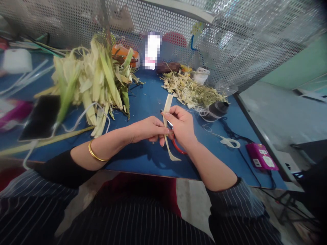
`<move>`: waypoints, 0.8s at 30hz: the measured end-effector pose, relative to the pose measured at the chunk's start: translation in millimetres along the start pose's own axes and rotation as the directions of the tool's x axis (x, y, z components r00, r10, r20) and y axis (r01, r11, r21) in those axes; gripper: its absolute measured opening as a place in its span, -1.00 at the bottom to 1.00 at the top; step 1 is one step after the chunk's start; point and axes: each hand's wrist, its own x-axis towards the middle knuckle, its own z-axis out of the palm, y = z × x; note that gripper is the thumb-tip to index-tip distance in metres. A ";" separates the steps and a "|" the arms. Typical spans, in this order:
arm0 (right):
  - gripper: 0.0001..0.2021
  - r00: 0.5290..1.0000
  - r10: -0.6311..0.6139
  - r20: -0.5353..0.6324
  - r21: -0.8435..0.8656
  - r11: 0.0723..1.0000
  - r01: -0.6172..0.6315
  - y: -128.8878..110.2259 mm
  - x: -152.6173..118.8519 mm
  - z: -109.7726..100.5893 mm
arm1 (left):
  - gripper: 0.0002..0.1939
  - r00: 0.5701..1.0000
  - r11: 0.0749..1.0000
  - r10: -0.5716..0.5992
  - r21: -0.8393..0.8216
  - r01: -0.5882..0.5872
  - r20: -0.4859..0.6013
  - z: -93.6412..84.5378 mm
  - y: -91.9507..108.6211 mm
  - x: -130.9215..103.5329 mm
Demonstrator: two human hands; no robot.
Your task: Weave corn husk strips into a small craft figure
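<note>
A narrow pale strip of husk (168, 103) runs between my two hands, its lower end curling out to the right below them. My left hand (150, 128) pinches the strip at its middle between thumb and fingers. Higher up, my right hand (182, 124) grips the same strip with thumb and index finger. Red-handled scissors (178, 147) also sit in my right hand, with the red loop showing under the palm and part of the metal by the fingers.
A large pile of husks (88, 78) lies at the left beside a black phone (41, 117). Husk scraps (189, 90), a black thread spool (214, 110) and a purple power socket (262, 156) are on the right. Perforated metal (176, 20) stands behind the blue table (143, 161).
</note>
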 end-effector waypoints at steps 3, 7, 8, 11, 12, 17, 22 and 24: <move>-0.86 0.995 -0.097 -0.002 -0.151 0.984 0.096 -0.9 5.2 -5.0 | -0.76 0.999 0.998 -0.011 -0.068 0.008 -0.052 -0.5 -0.6 1.4; -0.82 0.934 -0.285 -0.215 -0.265 0.938 0.225 -2.3 14.0 -16.9 | -0.64 0.980 0.976 -0.029 -0.219 -0.016 -0.197 -6.6 1.8 4.3; -0.80 0.911 -0.297 -0.285 -0.273 0.937 0.220 -2.2 15.6 -19.3 | -0.60 0.976 0.963 -0.018 -0.265 -0.041 -0.217 -8.7 2.4 5.1; -0.66 0.920 -0.200 -0.338 -0.203 0.970 0.136 -0.7 18.6 -21.7 | -0.56 0.969 0.923 0.013 -0.370 -0.107 -0.248 -13.5 2.6 6.7; -0.62 0.953 -0.130 -0.273 -0.150 0.984 0.091 0.0 19.0 -20.8 | -0.59 0.967 0.917 0.018 -0.380 -0.117 -0.254 -14.0 2.1 7.0; -0.70 0.982 0.137 0.130 0.174 0.972 -0.159 3.8 17.9 -12.6 | -0.73 0.952 0.949 -0.010 -0.303 -0.087 -0.306 -8.8 -1.7 7.7; -0.77 0.994 0.105 -0.029 0.140 0.985 -0.100 7.2 14.9 -8.9 | -0.75 0.953 0.976 -0.035 -0.217 -0.033 -0.299 -2.3 0.3 6.1; -0.78 0.993 0.095 -0.073 0.098 0.991 -0.088 8.8 14.3 -7.5 | -0.81 0.957 0.981 -0.033 -0.193 -0.024 -0.287 -1.3 1.8 5.2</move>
